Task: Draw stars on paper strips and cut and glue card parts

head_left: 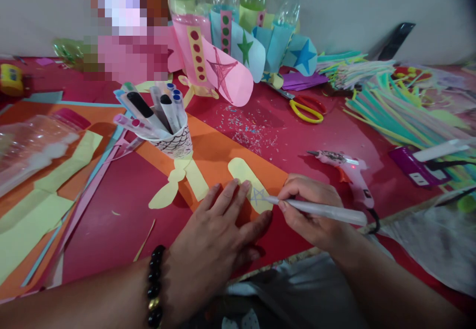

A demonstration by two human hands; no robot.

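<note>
My right hand [312, 210] grips a white marker pen [330, 212], its tip touching a pale yellow paper strip [241, 171] with rounded ends. A star outline [258, 195] in grey-purple ink shows on that strip. Fingers spread, my left hand [219, 230] lies flat with its fingertips on the strip's edge, a black bead bracelet [155, 284] at the wrist. Orange paper [215, 143] lies partly under the strip. Beyond my left hand, a patterned cup [173, 143] holds several markers, with yellow paper cutouts [197, 180] beside it.
A pink glue gun [353, 170] lies to the right, its light lit. Scissors [307, 110] and a bundle of pipe cleaners [401, 110] are behind it. Decorated bottles [191, 46] stand at the back. A plastic bottle [33, 143] lies at left. Paper scraps [245, 128] litter the red table.
</note>
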